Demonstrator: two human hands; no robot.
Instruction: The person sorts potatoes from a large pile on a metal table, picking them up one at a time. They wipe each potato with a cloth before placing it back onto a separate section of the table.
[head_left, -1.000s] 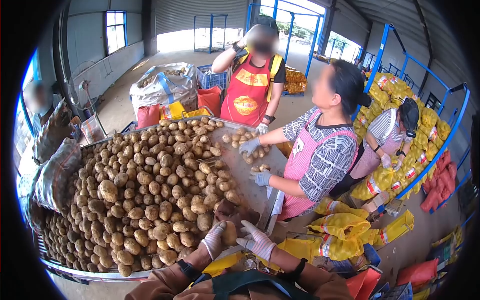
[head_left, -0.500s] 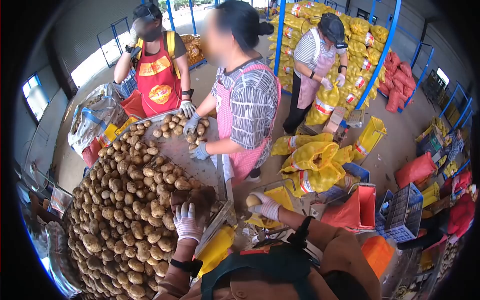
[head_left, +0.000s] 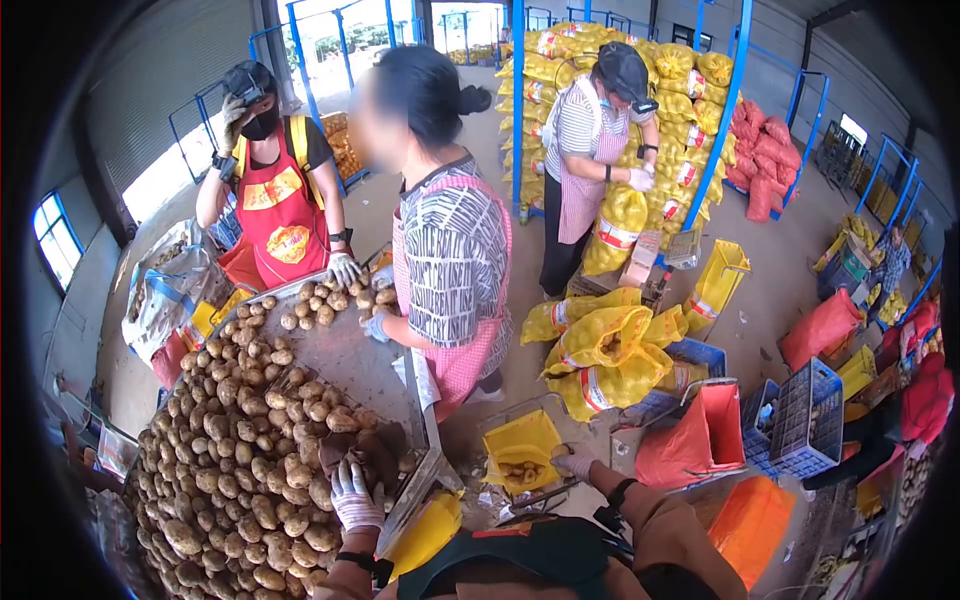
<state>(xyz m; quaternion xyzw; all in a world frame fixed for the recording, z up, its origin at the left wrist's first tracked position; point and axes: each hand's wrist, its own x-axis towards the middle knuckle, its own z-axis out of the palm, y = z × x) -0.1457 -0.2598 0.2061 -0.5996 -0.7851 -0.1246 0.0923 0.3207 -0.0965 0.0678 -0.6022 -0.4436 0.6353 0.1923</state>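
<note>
Many soil-dusted potatoes [head_left: 240, 440] cover the left part of a metal sorting table [head_left: 365, 370]. My left hand [head_left: 357, 497], in a striped glove, lies over their near right edge with its fingers stretched out. Its fingertips touch a dark brown cloth-like thing [head_left: 345, 452]. Off to the right, my gloved right hand [head_left: 578, 462] is closed around a potato [head_left: 558, 452], only partly visible. That hand is at the right rim of an open yellow mesh bag [head_left: 530, 437] with several potatoes in its bottom.
Across the table, a person in a pink apron [head_left: 465, 290] and a person in a red apron [head_left: 285, 220] stand by more potatoes. Filled yellow bags [head_left: 610, 370], an orange-red bag [head_left: 700, 440] and blue crates [head_left: 808, 415] stand right. Behind, another person [head_left: 600, 150] handles a bag.
My right hand has moved right and down with the potato, from above the yellow bag to its right rim. My left hand stays by the brown cloth-like thing. The view has shifted.
</note>
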